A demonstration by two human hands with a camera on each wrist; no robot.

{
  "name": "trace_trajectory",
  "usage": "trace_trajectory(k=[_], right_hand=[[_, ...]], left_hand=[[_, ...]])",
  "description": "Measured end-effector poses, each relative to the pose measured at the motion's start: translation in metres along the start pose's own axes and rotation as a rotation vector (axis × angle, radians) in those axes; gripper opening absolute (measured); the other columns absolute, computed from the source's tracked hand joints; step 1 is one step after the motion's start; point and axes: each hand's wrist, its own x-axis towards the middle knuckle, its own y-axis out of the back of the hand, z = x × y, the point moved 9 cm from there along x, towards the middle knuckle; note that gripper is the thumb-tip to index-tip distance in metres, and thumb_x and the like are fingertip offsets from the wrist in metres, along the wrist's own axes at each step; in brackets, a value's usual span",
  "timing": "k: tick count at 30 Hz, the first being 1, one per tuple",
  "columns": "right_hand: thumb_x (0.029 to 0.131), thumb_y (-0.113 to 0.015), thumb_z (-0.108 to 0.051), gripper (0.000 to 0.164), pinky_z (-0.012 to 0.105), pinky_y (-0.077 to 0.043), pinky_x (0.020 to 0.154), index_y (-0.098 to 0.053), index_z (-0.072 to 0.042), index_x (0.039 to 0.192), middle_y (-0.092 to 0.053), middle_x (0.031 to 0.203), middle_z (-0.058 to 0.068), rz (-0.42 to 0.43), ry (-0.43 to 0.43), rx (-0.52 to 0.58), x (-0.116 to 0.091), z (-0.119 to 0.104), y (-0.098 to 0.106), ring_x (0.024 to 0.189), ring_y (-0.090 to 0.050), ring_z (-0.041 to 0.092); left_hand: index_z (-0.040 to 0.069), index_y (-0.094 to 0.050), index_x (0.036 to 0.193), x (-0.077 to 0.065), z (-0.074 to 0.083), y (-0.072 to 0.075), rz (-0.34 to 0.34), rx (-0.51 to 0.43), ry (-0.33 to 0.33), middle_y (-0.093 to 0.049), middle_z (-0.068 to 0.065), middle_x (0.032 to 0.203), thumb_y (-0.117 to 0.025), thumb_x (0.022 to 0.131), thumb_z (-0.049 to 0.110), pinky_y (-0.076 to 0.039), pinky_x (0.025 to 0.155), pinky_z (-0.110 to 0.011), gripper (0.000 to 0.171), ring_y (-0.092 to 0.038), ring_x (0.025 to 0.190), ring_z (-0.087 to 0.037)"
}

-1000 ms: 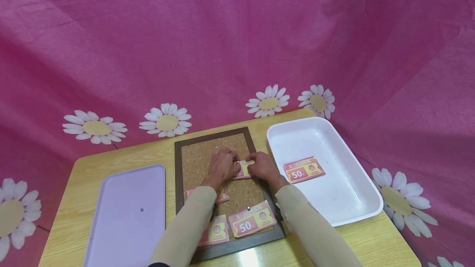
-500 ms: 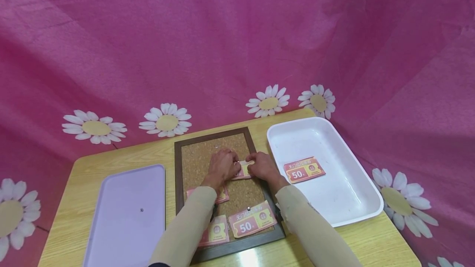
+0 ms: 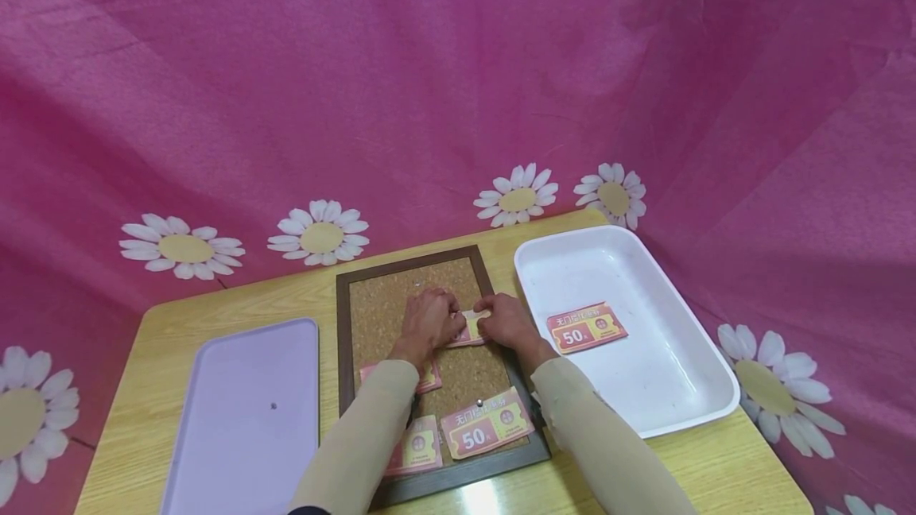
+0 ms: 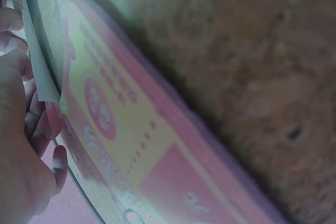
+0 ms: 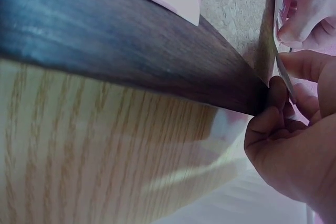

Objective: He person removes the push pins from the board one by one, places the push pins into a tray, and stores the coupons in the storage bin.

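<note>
On a dark-framed cork board (image 3: 379, 308), both hands are at a pink-and-yellow paper coupon (image 3: 470, 328). My left hand (image 3: 428, 320) grips its left end with curled fingers; a small pale spot shows beside those fingertips. At the other end my right hand (image 3: 508, 320) pinches the coupon's edge between thumb and fingers, close over the frame, as the right wrist view shows. Nearer me lie another coupon (image 3: 487, 424) with a round silver pushpin (image 3: 480, 402) at its top edge, a coupon (image 3: 418, 445) at lower left, and one (image 3: 429, 377) partly under the left forearm.
A white tub (image 3: 644, 388) right of the board holds further coupons (image 3: 587, 327). To the left lies a lilac tray (image 3: 243, 420) with a small dark pin (image 3: 273, 405) on it. A pink daisy-print cloth (image 3: 429, 102) hangs behind the wooden table (image 3: 161, 324).
</note>
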Motion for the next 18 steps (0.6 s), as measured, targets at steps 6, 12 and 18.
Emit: trace_trajectory(k=[6, 12, 18], right_hand=[[0.071, -0.066, -0.012, 0.034, 0.031, -0.046, 0.070, -0.071, -0.013, 0.105, -0.068, 0.097, 0.008, -0.005, -0.001, -0.004, 0.0006, 0.0006, -0.0009, 0.081, -0.057, 0.021], [0.072, -0.066, -0.013, 0.034, 0.032, -0.047, 0.073, -0.071, -0.014, 0.105, -0.068, 0.099, 0.008, -0.005, -0.016, 0.013, 0.0009, 0.0012, -0.0010, 0.083, -0.059, 0.021], [0.072, -0.066, -0.014, 0.034, 0.033, -0.048, 0.074, -0.071, -0.014, 0.106, -0.069, 0.102, 0.009, -0.002, -0.013, 0.000, -0.0026, -0.0006, 0.0017, 0.085, -0.060, 0.022]], left_hand=[[0.023, -0.072, 0.079, 0.0001, -0.0022, 0.0005, 0.002, -0.007, 0.023, -0.068, 0.008, 0.082, -0.062, 0.076, 0.032, -0.045, 0.075, -0.040, 0.014, -0.063, 0.083, -0.016], [0.023, -0.072, 0.079, -0.0011, -0.0037, 0.0024, -0.008, -0.036, 0.035, -0.067, 0.008, 0.081, -0.064, 0.076, 0.032, -0.044, 0.078, -0.042, 0.013, -0.062, 0.084, -0.016], [0.024, -0.071, 0.080, -0.0020, -0.0044, 0.0043, -0.009, -0.034, 0.034, -0.065, 0.008, 0.082, -0.063, 0.077, 0.033, -0.044, 0.078, -0.040, 0.012, -0.061, 0.083, -0.015]])
